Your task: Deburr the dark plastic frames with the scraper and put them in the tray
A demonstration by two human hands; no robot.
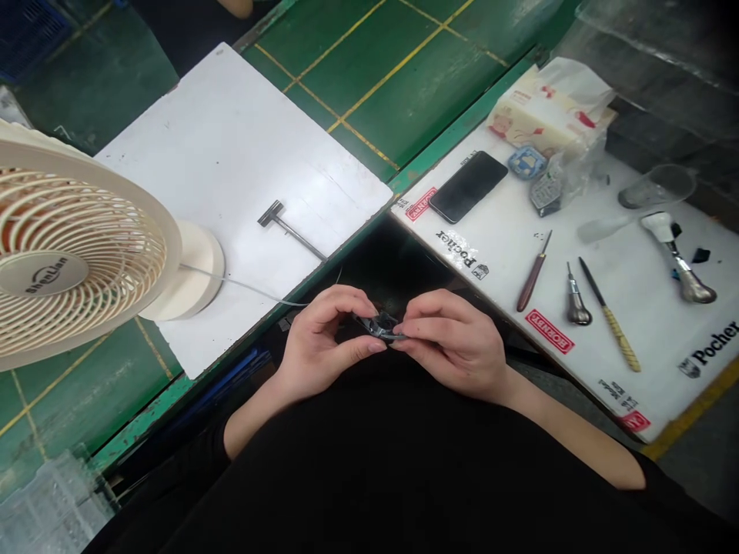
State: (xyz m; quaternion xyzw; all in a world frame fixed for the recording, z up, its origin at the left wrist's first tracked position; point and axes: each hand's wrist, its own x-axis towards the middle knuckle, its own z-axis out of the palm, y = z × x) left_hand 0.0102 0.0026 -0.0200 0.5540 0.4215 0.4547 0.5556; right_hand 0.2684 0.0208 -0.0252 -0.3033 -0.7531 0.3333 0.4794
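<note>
- The dark part [382, 327] is right in front of me, held up between my two hands over the gap between the work surfaces.
- Its long axis runs roughly from between 9 and 10 o'clock to between 3 and 4, so one end points into each palm.
- My left hand [323, 342] is at its 9 o'clock, thumb and forefinger pinching that end.
- My right hand [462, 346] is at its 3 o'clock, fingertips closed on the other end. Neither hand is nearer; both touch it. I can't tell if a second small piece sits under my right fingertips.
- On the right-hand desk [508, 338], toward 1 o'clock, is a tissue box [528, 115] with white tissue rising from it.
- Touching that box is a clear bag [580, 165]; a grey part [546, 192] lies at its near end, though I can't tell whether inside. A blue piece [526, 162] is just beside.
- Farther off at 2 o'clock is a clear cup [663, 185]; its contents I can't make out.
- Down at 8 o'clock is a clear plastic box [51, 500], contents too blurred to name.
</note>
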